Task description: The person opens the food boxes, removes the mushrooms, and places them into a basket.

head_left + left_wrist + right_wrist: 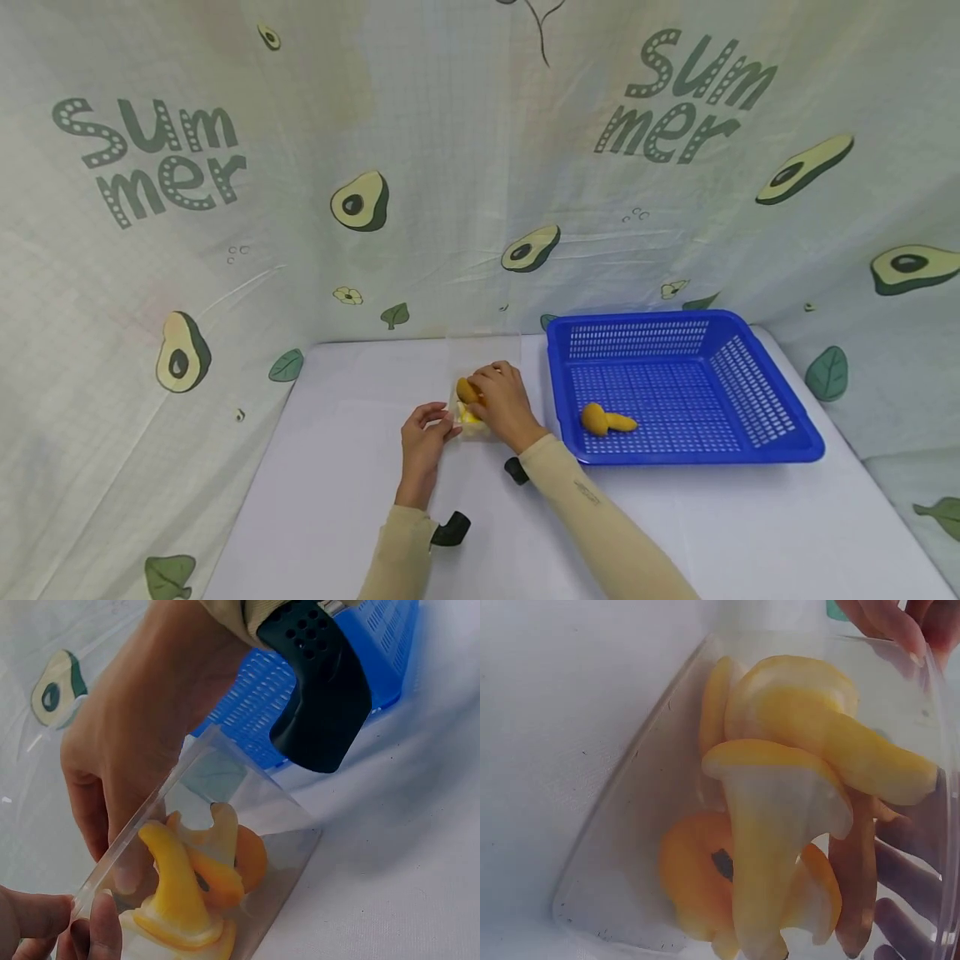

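A clear plastic box (622, 900) stands on the white table, holding several yellow mushrooms (765, 825) visible through its wall. My left hand (423, 437) pinches the rim on the box's left side; its thumb and fingertips (105, 930) show along that edge. My right hand (506, 404) reaches down over the box from the right and grips a brownish-yellow mushroom (467, 390) at the opening. Seen through the clear wall in the right wrist view, the right fingers (907, 877) are curled beside the mushrooms, partly hidden.
Right of the box stands a blue plastic basket (686, 457) with perforated walls; two yellow mushrooms (596, 419) lie near its left front corner. A transparent flap (483, 346) extends behind the box. A cloth printed with avocados (360, 202) hangs behind the table (322, 517).
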A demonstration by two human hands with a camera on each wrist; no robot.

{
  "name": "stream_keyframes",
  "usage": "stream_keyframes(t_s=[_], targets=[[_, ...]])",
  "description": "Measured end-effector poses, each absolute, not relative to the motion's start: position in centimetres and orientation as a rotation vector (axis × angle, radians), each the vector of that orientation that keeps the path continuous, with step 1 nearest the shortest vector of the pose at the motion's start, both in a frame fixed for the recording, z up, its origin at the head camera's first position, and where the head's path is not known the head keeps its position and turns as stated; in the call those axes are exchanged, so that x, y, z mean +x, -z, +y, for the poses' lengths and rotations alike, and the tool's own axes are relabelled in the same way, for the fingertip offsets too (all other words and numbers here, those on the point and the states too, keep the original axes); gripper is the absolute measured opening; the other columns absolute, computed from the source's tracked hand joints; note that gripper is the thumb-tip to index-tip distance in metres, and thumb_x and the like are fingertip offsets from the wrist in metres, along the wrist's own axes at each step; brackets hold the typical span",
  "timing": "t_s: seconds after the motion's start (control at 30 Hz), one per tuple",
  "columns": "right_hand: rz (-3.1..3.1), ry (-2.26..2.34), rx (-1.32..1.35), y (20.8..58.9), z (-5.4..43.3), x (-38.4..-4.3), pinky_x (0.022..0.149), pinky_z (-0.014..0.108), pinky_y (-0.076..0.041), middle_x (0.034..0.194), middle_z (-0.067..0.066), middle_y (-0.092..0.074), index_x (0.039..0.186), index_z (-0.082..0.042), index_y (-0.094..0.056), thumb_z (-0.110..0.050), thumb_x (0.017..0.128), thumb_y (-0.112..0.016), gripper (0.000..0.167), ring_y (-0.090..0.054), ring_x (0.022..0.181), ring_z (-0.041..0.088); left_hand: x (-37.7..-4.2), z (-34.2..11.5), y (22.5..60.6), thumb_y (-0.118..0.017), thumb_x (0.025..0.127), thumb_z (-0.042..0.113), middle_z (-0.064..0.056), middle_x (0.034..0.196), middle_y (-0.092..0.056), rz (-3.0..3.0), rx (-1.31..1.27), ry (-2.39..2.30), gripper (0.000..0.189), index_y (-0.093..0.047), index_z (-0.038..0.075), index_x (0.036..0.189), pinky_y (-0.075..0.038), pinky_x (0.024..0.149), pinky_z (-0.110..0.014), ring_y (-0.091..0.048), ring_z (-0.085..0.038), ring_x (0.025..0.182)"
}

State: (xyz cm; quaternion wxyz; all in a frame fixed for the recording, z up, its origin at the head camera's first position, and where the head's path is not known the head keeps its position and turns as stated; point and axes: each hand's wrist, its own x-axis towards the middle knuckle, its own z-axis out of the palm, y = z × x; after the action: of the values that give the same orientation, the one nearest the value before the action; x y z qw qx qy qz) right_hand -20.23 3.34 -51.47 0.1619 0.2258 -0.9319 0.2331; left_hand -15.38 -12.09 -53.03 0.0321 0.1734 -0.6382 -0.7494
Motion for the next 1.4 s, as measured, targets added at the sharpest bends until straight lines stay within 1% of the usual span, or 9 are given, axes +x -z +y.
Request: stream_keyframes(t_s=[0.23, 0.43, 0.63, 0.77, 1.17, 1.4], targets=[[-2.701, -0.574, 0.617, 51.4, 3.0, -20.4, 0.110, 0.048, -0.046, 0.113, 0.002, -0.073, 0.108, -0.009, -0.078, -0.026, 0.084, -0.092, 0.033, -0.056, 0.119, 0.029, -15.2, -12.0, 52.9, -0.066, 0.097, -0.011, -0.012, 0.101, -0.058, -1.967, 0.527, 2.313, 0.030, -0.059, -0.015, 0.125, -0.065, 0.071, -0.023, -0.065, -0.013, 0.070], [-2.710, -0.594, 0.594, 51.3, 3.0, -20.1, 0.113, 0.049, -0.044, 0.116, 0.003, -0.074, 0.112, -0.010, -0.078, -0.028, 0.087, -0.090, 0.034, -0.056, 0.122, 0.029, -15.0, -12.0, 53.0, -0.066, 0.096, -0.013, -0.012, 0.101, -0.058, -1.946, 0.509, 2.332, 0.031, -0.058, -0.016, 0.126, -0.065, 0.069, -0.023, -0.063, -0.012, 0.071], [-2.625, -0.646, 0.556, 50.3, 3.3, -19.3, 0.111, 0.048, -0.046, 0.117, 0.003, -0.073, 0.114, -0.010, -0.078, -0.028, 0.087, -0.090, 0.034, -0.056, 0.120, 0.028, -15.0, -11.9, 53.1, -0.067, 0.096, -0.012, -0.014, 0.102, -0.059, -1.955, 0.502, 2.334, 0.033, -0.057, -0.016, 0.127, -0.066, 0.070, -0.024, -0.064, -0.013, 0.071], [-2.586, -0.702, 0.545, 49.0, 3.8, -18.7, 0.112, 0.049, -0.045, 0.120, 0.004, -0.072, 0.115, -0.009, -0.078, -0.026, 0.087, -0.090, 0.035, -0.056, 0.121, 0.029, -15.0, -11.9, 53.1, -0.066, 0.096, -0.012, -0.013, 0.102, -0.059, -1.965, 0.506, 2.324, 0.032, -0.058, -0.015, 0.126, -0.066, 0.070, -0.024, -0.064, -0.013, 0.071], [-2.449, -0.806, 0.475, 45.5, 7.3, -17.2, 0.111, 0.055, -0.045, 0.123, 0.008, -0.072, 0.117, -0.006, -0.078, -0.022, 0.086, -0.091, 0.037, -0.055, 0.123, 0.034, -15.4, -12.1, 53.1, -0.065, 0.096, -0.014, -0.012, 0.100, -0.058, -1.985, 0.516, 2.296, 0.031, -0.058, -0.015, 0.126, -0.066, 0.071, -0.024, -0.063, -0.014, 0.071], [-2.409, -0.824, 0.423, 44.5, 10.1, -16.9, 0.111, 0.059, -0.043, 0.123, 0.010, -0.072, 0.117, -0.003, -0.078, -0.018, 0.084, -0.091, 0.039, -0.054, 0.122, 0.037, -15.3, -12.1, 52.9, -0.065, 0.096, -0.013, -0.012, 0.101, -0.059, -1.991, 0.525, 2.293, 0.032, -0.058, -0.016, 0.127, -0.066, 0.071, -0.025, -0.063, -0.014, 0.071]])
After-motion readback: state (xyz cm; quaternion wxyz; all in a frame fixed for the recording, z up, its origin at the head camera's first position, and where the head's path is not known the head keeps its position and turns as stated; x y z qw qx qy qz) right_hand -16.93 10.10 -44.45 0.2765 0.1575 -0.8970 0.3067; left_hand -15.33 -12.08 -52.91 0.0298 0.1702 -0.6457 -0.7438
